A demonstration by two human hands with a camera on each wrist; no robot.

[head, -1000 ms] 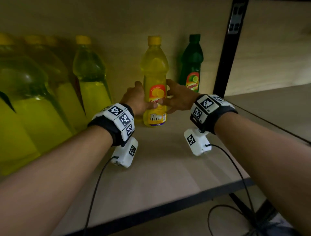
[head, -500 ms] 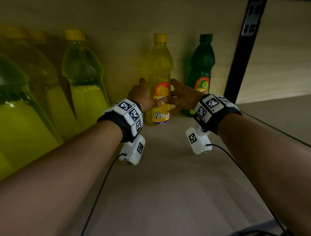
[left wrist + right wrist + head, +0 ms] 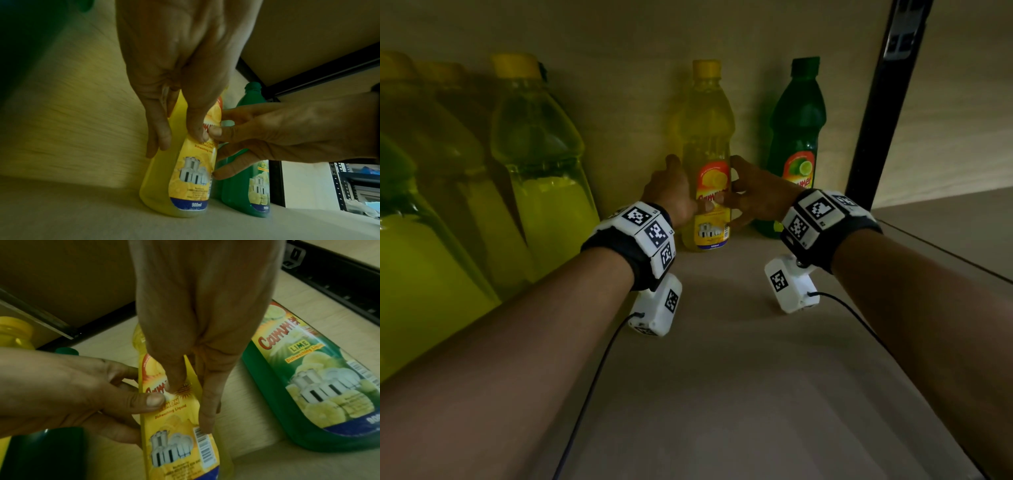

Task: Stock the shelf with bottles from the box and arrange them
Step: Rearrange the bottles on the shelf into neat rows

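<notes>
A slim yellow lemon dish-liquid bottle (image 3: 709,144) (image 3: 185,186) (image 3: 176,434) stands upright near the back wall of the shelf (image 3: 722,359). My left hand (image 3: 674,192) (image 3: 176,65) holds its left side, thumb on the label. My right hand (image 3: 756,192) (image 3: 197,305) holds its right side, thumb tip meeting the left thumb on the label. A green lime bottle (image 3: 796,137) (image 3: 242,186) (image 3: 308,378) stands just right of it, partly hidden behind my right hand.
Several large yellow-capped bottles (image 3: 541,164) line the left side of the shelf. A black upright post (image 3: 876,113) bounds the shelf at the right, with a neighbouring shelf board (image 3: 962,233) beyond. Wrist-camera cables (image 3: 592,387) trail over the board.
Both hands pushed the yellow bottle farther back toward the wall, next to the green bottle. My head moved closer in, so the shelf's front edge has left the view.
</notes>
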